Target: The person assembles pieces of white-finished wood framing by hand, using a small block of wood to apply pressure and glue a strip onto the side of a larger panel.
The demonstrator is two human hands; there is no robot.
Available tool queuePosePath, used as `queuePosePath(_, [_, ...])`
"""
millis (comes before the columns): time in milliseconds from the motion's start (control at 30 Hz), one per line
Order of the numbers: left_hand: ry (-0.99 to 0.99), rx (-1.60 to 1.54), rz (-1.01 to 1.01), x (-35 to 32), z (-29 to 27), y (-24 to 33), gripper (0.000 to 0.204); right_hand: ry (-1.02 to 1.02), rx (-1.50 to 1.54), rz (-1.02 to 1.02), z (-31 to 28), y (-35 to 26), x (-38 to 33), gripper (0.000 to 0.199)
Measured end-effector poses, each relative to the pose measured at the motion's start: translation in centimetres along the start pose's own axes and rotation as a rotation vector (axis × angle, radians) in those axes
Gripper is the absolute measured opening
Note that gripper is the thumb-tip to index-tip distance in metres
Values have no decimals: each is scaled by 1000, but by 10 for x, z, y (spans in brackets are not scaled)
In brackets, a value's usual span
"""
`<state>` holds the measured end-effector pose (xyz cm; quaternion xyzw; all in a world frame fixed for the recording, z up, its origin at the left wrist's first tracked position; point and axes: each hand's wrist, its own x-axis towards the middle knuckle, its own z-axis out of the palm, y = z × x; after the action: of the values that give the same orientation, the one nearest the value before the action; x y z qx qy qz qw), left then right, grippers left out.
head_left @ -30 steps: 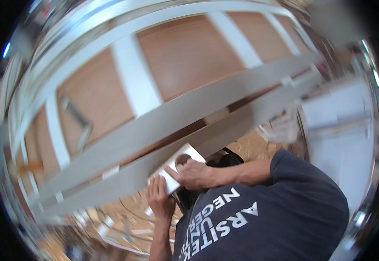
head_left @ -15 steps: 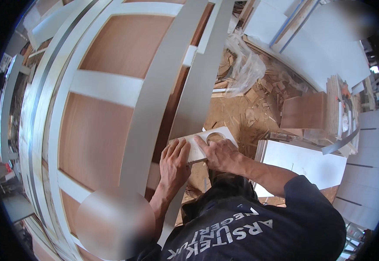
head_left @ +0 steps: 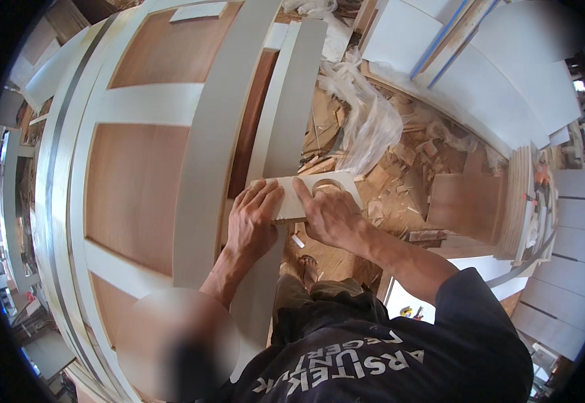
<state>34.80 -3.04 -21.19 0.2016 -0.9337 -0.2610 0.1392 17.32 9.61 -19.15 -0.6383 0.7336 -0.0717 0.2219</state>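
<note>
A short white board point(head_left: 292, 207) with a round cut-out near its right end lies across a long white plank point(head_left: 289, 114), its right part reaching past the plank. My left hand point(head_left: 252, 218) is closed over the board's left end, fingers bent on its top face. My right hand point(head_left: 335, 216) grips the right part; its index finger lies along the top and other fingers are at the cut-out, partly hidden. To the left stretches a large white-framed panel point(head_left: 201, 161) with brown wood insets point(head_left: 136, 181).
Wood offcuts point(head_left: 400, 158) and crumpled clear plastic sheeting point(head_left: 366, 121) litter the floor ahead. At right stand a brown board point(head_left: 466, 208) and stacked thin sheets point(head_left: 519, 195). Large white sheets point(head_left: 527, 87) are at the far right. A sandaled foot point(head_left: 310, 267) shows below.
My view has shifted, bringing more of the panel's far end and a foot into sight. Both hands keep hold of the board, which now appears slightly higher and further left.
</note>
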Motion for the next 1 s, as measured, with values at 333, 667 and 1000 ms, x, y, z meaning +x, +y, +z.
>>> queuePosePath(333, [36, 22, 97, 209, 14, -42, 58, -50, -67, 116, -92, 127, 125, 82])
queuePosePath(667, [126, 2, 93, 385, 34, -86, 43, 311, -214, -163, -148, 269, 240, 82])
queuePosePath(1000, [177, 20, -5, 368, 51, -70, 45, 3, -296, -58, -155, 273, 239, 65])
